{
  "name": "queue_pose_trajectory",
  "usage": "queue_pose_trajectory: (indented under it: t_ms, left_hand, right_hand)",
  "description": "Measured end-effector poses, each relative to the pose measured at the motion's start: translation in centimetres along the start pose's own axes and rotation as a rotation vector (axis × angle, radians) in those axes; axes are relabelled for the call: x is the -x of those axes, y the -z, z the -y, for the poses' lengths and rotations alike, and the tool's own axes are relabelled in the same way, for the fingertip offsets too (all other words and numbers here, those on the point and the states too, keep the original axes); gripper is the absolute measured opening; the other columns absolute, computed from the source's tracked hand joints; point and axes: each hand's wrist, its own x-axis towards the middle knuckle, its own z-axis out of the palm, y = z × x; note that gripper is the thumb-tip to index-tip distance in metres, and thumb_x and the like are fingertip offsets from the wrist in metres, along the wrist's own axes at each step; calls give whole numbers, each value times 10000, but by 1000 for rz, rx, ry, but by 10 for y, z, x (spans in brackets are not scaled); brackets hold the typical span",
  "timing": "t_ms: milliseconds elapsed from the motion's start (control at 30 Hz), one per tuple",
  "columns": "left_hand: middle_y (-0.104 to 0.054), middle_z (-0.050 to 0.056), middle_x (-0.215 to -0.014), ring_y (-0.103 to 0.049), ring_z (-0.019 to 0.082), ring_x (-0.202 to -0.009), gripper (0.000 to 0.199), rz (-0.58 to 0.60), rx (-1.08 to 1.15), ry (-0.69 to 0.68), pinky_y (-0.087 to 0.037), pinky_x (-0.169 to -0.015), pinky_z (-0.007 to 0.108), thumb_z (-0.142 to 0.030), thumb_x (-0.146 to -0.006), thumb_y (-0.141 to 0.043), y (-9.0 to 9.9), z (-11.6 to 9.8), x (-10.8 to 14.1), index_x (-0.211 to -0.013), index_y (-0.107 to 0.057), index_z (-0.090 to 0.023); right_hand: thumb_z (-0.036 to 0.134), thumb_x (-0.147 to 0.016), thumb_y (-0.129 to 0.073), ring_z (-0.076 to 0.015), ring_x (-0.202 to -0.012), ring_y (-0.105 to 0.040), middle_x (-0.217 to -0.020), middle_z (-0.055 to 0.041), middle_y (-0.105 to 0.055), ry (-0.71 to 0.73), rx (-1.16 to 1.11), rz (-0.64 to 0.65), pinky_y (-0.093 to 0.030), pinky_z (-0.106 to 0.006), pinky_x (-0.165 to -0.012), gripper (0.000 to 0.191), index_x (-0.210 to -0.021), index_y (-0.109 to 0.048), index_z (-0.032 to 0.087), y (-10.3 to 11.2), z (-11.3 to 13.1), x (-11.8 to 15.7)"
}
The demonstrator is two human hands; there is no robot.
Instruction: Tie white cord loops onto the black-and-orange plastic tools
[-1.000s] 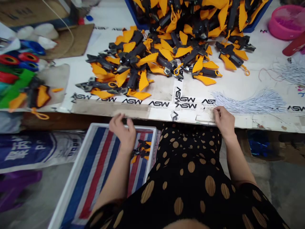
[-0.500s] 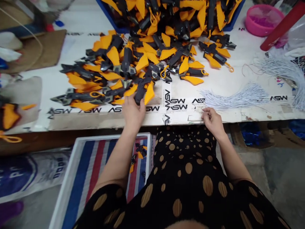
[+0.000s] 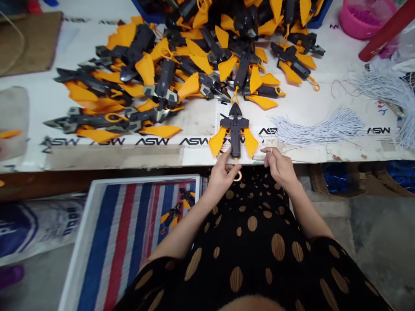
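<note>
A dark plastic toy (image 3: 235, 131) with a pointed nose and two orange wings lies at the table's front edge, nose pointing away from me. My left hand (image 3: 223, 174) grips its near end, thumb and fingers around the orange tail, whose ring (image 3: 238, 176) hangs past the edge. To the right of the toy, apart from it, my right hand (image 3: 281, 167) is closed in a pinch; any small thing between its fingertips is too fine to make out. A bundle of thin white strings (image 3: 320, 127) lies just beyond that hand.
Many similar toys form a pile (image 3: 162, 82) across the table, backed by a full blue bin (image 3: 319, 21). A pink basket (image 3: 366, 26), a red tube (image 3: 385, 32) and more white strings (image 3: 385, 95) are at right. Below left stands a white-rimmed tray (image 3: 94, 185) with striped lining and a few toys.
My left hand has drawn one toy from the pile rightward to the table edge and now grips its tail end. My right hand has shifted slightly left, still pinched.
</note>
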Motion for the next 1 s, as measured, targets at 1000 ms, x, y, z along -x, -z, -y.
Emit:
queue_pose_trajectory:
  t_ms: [1000]
  left_hand:
    - [-767, 57, -833, -684, 144, -677, 446, -48, 319, 268, -555, -648, 249, -491, -782, -762, -15, -4, 27, -1045, -654, -148]
  right_hand:
    - [229, -1019, -498, -159, -909, -720, -1007, -63, -763, 98, 119, 1, -539, -248, -794, 254, -1090, -741, 223, -48, 7, 19]
